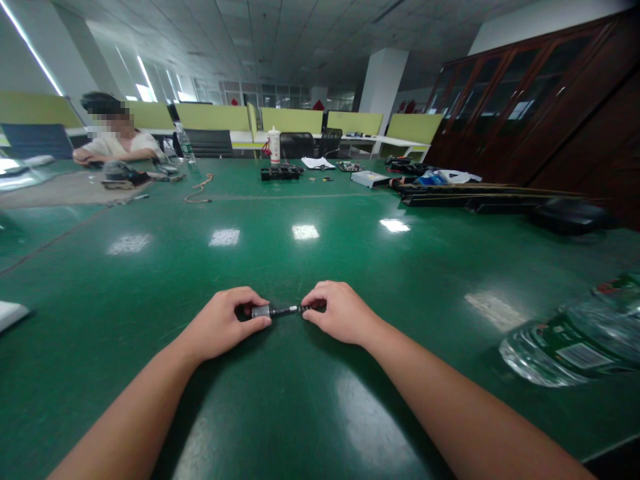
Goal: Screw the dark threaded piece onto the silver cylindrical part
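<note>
My left hand (217,325) is closed around a small grey metal cylinder (261,311) between thumb and fingers, low over the green table. From the cylinder a thin dark shaft (281,311) with a bright tip points right. Facing it, my right hand (341,312) pinches a small dark ridged part (304,309), perhaps a coil spring. The ridged part sits at the shaft's tip, in line with it; whether they touch I cannot tell. The fingertips hide the far end of each piece.
A large water bottle (565,347) lies at the right on the green table (320,253). Farther back are long black rails (450,195), a white box (370,179), a black part (281,173) and a cord (199,192). A person (117,137) sits at the far left.
</note>
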Motion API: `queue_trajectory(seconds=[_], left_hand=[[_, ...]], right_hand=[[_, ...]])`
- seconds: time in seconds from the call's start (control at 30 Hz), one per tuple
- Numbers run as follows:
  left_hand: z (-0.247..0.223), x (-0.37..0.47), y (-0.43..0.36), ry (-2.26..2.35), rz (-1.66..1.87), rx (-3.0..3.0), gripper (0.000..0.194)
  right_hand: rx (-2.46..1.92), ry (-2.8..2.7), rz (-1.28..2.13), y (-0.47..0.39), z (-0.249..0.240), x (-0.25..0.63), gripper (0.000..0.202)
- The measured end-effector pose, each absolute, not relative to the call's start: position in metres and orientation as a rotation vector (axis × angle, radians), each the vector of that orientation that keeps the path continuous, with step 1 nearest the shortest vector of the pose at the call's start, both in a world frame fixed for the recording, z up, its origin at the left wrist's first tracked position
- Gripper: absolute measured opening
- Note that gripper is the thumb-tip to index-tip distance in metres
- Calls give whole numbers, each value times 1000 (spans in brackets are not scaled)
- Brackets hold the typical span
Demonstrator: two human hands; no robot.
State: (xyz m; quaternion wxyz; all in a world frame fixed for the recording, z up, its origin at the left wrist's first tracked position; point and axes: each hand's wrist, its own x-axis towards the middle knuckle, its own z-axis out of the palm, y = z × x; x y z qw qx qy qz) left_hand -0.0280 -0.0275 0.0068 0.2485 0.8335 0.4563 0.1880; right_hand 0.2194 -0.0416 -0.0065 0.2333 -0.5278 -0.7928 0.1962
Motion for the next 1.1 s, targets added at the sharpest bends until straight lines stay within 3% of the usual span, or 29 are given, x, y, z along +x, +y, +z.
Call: queue_trajectory(seconds=[0.3, 0.47, 1.1], left_hand=[[4, -19, -32, 1166, 547, 2276, 22], [5, -15, -36, 1113, 548, 2259, 23], [6, -12, -36, 1162, 490, 2233, 24]], right_hand=[[-1275, -2175, 584, -46, -11, 209, 14], [-1198, -2123, 684, -50, -14, 200, 28], [-1209, -2128, 676, -49, -12, 200, 18]])
